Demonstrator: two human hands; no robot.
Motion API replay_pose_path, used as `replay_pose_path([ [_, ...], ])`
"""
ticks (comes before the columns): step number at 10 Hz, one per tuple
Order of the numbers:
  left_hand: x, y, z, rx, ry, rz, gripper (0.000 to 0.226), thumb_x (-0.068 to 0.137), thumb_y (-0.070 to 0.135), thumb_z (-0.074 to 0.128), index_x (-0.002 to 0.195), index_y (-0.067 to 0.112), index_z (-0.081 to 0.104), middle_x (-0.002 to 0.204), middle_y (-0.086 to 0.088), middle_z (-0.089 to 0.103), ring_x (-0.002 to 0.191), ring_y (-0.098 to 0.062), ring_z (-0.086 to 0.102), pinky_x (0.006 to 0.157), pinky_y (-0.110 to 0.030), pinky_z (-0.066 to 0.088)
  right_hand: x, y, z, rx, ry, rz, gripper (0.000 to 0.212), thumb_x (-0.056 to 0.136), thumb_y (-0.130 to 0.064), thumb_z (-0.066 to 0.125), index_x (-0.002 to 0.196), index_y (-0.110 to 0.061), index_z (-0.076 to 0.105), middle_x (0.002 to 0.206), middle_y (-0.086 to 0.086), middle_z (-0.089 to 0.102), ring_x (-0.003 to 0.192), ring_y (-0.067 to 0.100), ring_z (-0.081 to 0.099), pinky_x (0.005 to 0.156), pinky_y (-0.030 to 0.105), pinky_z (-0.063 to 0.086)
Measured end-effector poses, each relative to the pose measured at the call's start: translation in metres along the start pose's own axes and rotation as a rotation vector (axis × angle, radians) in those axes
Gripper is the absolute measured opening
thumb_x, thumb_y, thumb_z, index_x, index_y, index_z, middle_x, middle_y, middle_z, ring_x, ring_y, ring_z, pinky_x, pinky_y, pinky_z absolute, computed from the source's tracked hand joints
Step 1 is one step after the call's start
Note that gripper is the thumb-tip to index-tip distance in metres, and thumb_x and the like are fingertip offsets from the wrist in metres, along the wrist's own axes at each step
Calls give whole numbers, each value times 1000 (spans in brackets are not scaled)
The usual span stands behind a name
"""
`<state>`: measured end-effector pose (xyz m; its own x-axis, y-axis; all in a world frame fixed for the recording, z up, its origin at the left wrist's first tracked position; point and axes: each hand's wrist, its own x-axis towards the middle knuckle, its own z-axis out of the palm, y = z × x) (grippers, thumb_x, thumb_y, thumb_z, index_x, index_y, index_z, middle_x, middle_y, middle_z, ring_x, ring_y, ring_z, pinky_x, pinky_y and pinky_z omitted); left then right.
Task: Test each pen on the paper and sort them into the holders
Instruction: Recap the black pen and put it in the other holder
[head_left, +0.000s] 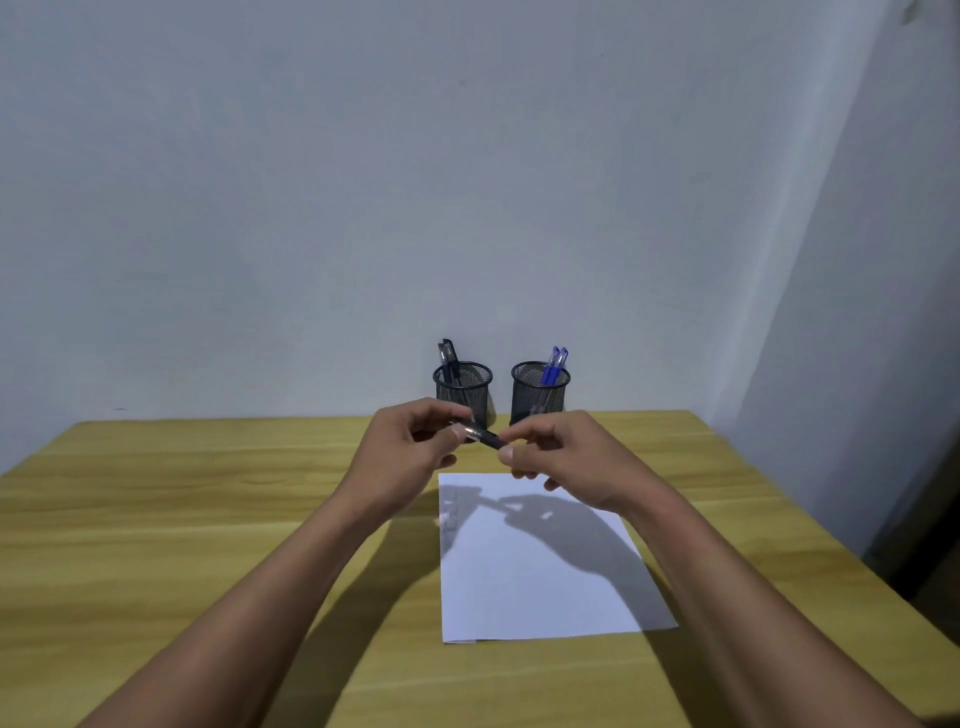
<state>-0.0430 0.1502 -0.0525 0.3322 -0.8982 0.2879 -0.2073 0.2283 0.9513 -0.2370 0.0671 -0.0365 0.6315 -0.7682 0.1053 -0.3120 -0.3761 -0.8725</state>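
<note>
A black pen (483, 436) hangs in the air between my two hands, above the far edge of the white paper (535, 577). My left hand (410, 447) pinches its left end and my right hand (561, 457) pinches its right end, which looks like the cap. Faint scribbles mark the paper's left edge. Behind my hands stand two black mesh holders against the wall. The left holder (464, 387) has black pens (448, 356) in it. The right holder (540, 392) has blue pens (555, 364) in it.
The wooden table (182, 519) reaches to the grey wall at the back. Its right edge drops off near a dark gap beside the side wall.
</note>
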Motion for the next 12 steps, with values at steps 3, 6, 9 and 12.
replay_pose_path([
  [3, 57, -38, 8, 256, 317, -50, 42, 87, 39, 72, 122, 19, 63, 113, 2, 66, 99, -13, 64, 74, -19, 50, 66, -14, -22, -26, 291, -64, 9, 100, -20, 66, 93, -15, 66, 94, 12, 78, 71, 24, 63, 71, 44, 57],
  [6, 123, -90, 15, 418, 210, -130, 109, 67, 51, 86, 153, 15, 30, 147, -9, 48, 133, -26, 47, 106, -42, 44, 156, -24, -19, -47, 500, -133, 9, 89, -29, 71, 90, -31, 62, 82, -3, 75, 86, 20, 75, 87, 51, 60],
  [9, 130, -118, 22, 262, 233, -67, 66, 75, 32, 85, 132, 17, 56, 106, 9, 65, 99, -11, 65, 91, -35, 56, 195, 1, 16, -218, 401, 35, 12, 88, -22, 77, 84, -14, 69, 87, 8, 77, 83, 25, 75, 80, 38, 61],
  [12, 130, -112, 21, 301, 207, -66, 68, 77, 32, 84, 135, 17, 53, 122, 0, 68, 107, -16, 65, 93, -34, 54, 180, -5, 8, -248, 451, 27, 36, 92, -29, 75, 123, -12, 70, 114, 7, 73, 104, 22, 68, 81, 26, 45],
])
